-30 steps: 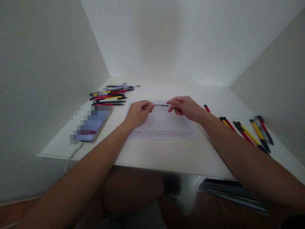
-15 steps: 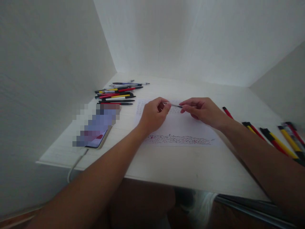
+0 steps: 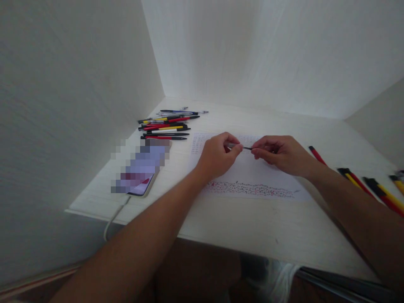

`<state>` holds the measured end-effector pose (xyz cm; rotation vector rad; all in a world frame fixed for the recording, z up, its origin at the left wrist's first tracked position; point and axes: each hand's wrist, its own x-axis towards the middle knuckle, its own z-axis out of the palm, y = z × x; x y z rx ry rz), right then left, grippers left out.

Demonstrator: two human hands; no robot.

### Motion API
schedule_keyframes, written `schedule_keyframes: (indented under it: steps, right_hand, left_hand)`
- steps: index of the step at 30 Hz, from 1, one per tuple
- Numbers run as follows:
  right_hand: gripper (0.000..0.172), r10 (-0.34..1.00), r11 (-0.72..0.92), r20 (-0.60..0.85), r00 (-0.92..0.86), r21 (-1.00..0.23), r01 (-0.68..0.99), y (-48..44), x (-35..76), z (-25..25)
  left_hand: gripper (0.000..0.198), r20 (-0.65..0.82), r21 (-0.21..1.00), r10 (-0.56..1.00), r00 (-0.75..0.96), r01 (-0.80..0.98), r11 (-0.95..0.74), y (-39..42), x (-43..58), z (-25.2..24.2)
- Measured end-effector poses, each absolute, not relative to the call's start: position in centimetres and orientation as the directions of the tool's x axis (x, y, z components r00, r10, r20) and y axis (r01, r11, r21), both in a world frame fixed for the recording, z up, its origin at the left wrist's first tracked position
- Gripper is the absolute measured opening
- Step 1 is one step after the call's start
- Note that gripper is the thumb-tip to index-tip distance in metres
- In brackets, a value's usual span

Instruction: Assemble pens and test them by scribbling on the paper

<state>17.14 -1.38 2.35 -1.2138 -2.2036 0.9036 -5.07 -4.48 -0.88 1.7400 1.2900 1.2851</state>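
Note:
A thin pen [image 3: 247, 148], grey toward the left and dark toward the right, is held level between my two hands. My left hand [image 3: 221, 153] pinches its grey part between thumb and fingers. The fingers of my right hand [image 3: 280, 155] close on the dark end, hiding that tip. Both hands are above a white sheet of paper [image 3: 249, 170]. Rows of small writing run along the sheet's far part, and a band of dark and red marks crosses its near part.
Several pens [image 3: 167, 126] in red, black, yellow and white lie in a pile at the back left. In front of them lies a phone [image 3: 143, 188] with a cable [image 3: 110, 221]. More pens [image 3: 356, 180] lie beyond my right forearm. Walls enclose the white table [image 3: 233, 221].
The view has swung a little, so everything appears farther right. My hands have come slightly closer together and a bit lower over the sheet, still holding the pen.

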Motion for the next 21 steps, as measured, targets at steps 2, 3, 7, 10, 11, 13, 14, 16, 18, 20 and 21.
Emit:
schedule_keyframes:
  steps: [2, 3, 7, 10, 11, 13, 14, 16, 18, 20, 21]
  right_hand:
    - [0.03, 0.854, 0.406, 0.079, -0.514, -0.718, 0.565, -1.1, 17.4, 2.2]
    - [0.03, 0.85, 0.409, 0.074, -0.521, -0.715, 0.567, -1.0, 17.6, 2.2]
    - [0.028, 0.852, 0.408, 0.05, -0.521, -0.687, 0.601, 0.0, 18.7, 2.1]
    - [0.028, 0.87, 0.418, 0.078, -0.487, -0.642, 0.643, 1.1, 20.1, 2.1]
    - [0.029, 0.874, 0.425, 0.092, -0.478, -0.624, 0.656, 1.5, 20.5, 2.1]
    - [0.03, 0.874, 0.447, 0.118, -0.471, -0.578, 0.683, 1.9, 21.1, 2.0]
    - [0.031, 0.872, 0.461, 0.129, -0.473, -0.545, 0.7, 2.0, 21.2, 1.9]
    - [0.033, 0.863, 0.492, 0.15, -0.482, -0.465, 0.736, 1.9, 21.1, 1.9]
    - [0.033, 0.85, 0.524, 0.175, -0.497, -0.377, 0.764, 1.7, 20.9, 2.0]
    - [0.033, 0.823, 0.567, 0.198, -0.532, -0.293, 0.77, 1.6, 20.6, 2.1]
    - [0.033, 0.805, 0.593, 0.207, -0.556, -0.249, 0.766, 1.5, 20.5, 2.1]
  left_hand:
    - [0.011, 0.259, 0.924, 0.965, 0.035, 0.283, -0.258, -4.3, -5.1, -0.9]
    - [0.011, 0.224, 0.941, 0.974, 0.035, 0.254, -0.225, -4.2, -5.2, -0.9]
    - [0.008, 0.176, 0.952, 0.984, -0.03, 0.26, -0.162, -3.8, -5.6, -0.6]
    - [0.008, 0.243, 0.887, 0.961, -0.13, 0.43, -0.167, -3.8, -6.0, -0.2]
    - [0.009, 0.276, 0.85, 0.951, -0.139, 0.496, -0.174, -3.8, -6.1, -0.1]
    - [0.011, 0.327, 0.776, 0.937, -0.121, 0.601, -0.193, -3.9, -6.1, 0.0]
    - [0.012, 0.341, 0.746, 0.934, -0.106, 0.635, -0.201, -4.0, -6.1, -0.1]
    - [0.011, 0.366, 0.709, 0.927, -0.081, 0.67, -0.221, -4.0, -6.1, -0.3]
    - [0.01, 0.391, 0.687, 0.917, -0.077, 0.688, -0.235, -3.9, -6.1, -0.6]
    - [0.014, 0.413, 0.663, 0.908, -0.073, 0.707, -0.245, -3.8, -6.2, -1.0]
    - [0.017, 0.424, 0.647, 0.904, -0.065, 0.72, -0.252, -3.7, -6.3, -1.2]
